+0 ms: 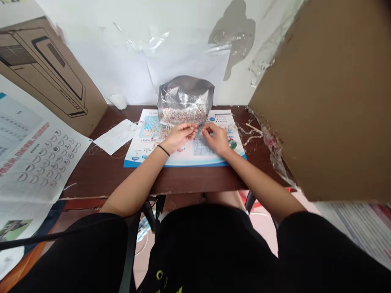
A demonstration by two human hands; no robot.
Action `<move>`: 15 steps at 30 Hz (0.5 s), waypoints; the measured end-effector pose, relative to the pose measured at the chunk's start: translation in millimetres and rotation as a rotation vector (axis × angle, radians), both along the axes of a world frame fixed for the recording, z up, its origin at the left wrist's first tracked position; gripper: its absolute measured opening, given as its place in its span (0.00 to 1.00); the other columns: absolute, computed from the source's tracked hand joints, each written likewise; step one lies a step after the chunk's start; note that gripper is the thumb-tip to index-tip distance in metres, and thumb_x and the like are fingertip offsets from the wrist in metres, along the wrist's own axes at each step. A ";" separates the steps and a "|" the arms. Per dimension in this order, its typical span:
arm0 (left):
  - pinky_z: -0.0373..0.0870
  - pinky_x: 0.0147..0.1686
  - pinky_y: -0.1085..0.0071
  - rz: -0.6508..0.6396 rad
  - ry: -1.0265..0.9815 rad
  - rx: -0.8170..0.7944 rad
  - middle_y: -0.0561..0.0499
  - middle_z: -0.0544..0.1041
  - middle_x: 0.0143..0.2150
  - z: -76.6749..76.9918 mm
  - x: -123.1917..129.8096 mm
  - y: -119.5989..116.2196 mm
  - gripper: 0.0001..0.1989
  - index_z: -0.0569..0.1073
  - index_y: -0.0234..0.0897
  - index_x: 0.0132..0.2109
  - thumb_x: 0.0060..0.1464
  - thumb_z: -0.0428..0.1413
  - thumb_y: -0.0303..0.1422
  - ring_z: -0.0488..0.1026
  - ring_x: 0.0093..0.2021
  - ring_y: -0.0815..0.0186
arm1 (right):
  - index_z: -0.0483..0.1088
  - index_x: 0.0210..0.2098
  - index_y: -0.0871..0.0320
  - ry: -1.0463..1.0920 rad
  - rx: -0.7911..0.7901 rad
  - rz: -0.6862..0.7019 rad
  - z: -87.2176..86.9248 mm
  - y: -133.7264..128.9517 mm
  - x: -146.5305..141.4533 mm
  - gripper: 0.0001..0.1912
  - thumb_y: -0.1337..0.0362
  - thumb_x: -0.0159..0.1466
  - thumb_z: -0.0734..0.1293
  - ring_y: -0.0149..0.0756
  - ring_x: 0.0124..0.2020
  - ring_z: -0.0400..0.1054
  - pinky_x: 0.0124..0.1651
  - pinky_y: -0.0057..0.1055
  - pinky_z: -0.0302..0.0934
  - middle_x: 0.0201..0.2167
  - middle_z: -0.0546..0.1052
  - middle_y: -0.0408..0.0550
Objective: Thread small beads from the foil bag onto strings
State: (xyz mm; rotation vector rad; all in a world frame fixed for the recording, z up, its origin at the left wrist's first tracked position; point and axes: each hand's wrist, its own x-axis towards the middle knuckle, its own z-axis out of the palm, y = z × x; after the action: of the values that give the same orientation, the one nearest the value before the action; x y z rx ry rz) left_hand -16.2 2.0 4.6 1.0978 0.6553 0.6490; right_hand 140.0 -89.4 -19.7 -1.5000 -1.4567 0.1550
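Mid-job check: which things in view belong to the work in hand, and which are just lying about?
Likely part of the work:
silver bag holding tiny beads
loose beads near the left hand
printed sheet under both hands

Probably just lying about:
white paper slip
cardboard box with line drawing
printed poster at far left

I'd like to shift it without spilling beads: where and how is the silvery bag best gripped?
Probably pinch the silvery bag by its upper edge, coming from above. Its top rises above the beads gathered low inside, so that part looks free to grip, while the left hand and right hand are close in front of its base.
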 end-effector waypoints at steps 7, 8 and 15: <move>0.71 0.37 0.75 -0.032 -0.024 -0.091 0.49 0.78 0.32 -2.5 -8.7 7.0 0.03 0.80 0.33 0.37 0.56 0.62 0.23 0.73 0.33 0.74 | 0.70 0.31 0.51 0.095 -0.040 0.010 -4.1 11.4 -1.5 0.08 0.57 0.63 0.63 0.39 0.29 0.71 0.38 0.36 0.67 0.26 0.78 0.44; 0.71 0.37 0.75 -0.036 -0.024 -0.093 0.49 0.78 0.33 -2.1 -9.0 7.4 0.03 0.80 0.33 0.37 0.56 0.62 0.23 0.73 0.33 0.74 | 0.70 0.31 0.51 0.098 -0.039 0.019 -3.4 12.4 -2.3 0.08 0.57 0.63 0.63 0.39 0.29 0.71 0.39 0.36 0.67 0.26 0.77 0.44; 0.69 0.35 0.77 -0.021 -0.019 -0.109 0.50 0.78 0.32 1.2 -2.0 8.3 0.07 0.79 0.32 0.37 0.59 0.57 0.19 0.72 0.31 0.75 | 0.69 0.33 0.53 0.130 -0.043 0.018 1.4 10.0 -6.7 0.07 0.59 0.64 0.63 0.38 0.31 0.72 0.41 0.36 0.67 0.28 0.78 0.45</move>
State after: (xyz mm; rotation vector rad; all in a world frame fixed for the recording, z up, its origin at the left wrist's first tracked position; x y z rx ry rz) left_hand -18.2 10.3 5.8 0.9952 0.6544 0.5986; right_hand 133.4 -79.4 -18.4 -1.4839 -1.3708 0.2911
